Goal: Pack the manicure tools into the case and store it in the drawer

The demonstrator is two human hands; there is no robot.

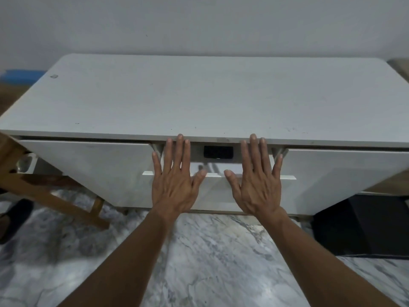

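Observation:
A white drawer [218,189] in the middle of a white cabinet stands partly pulled out under the top. Inside it, toward the back, lies a black case [218,152], partly hidden by the cabinet top's edge. My left hand [174,180] and my right hand [257,180] are spread flat, palms down, over the drawer's front edge, fingers apart and pointing toward the cabinet. Neither hand holds anything. Whether the palms touch the drawer front I cannot tell.
The white cabinet top [210,96] runs wide against a pale wall. A wooden chair frame [51,196] stands at the left, with a dark shoe [15,218] on the marble floor. A black box [365,227] sits low at the right.

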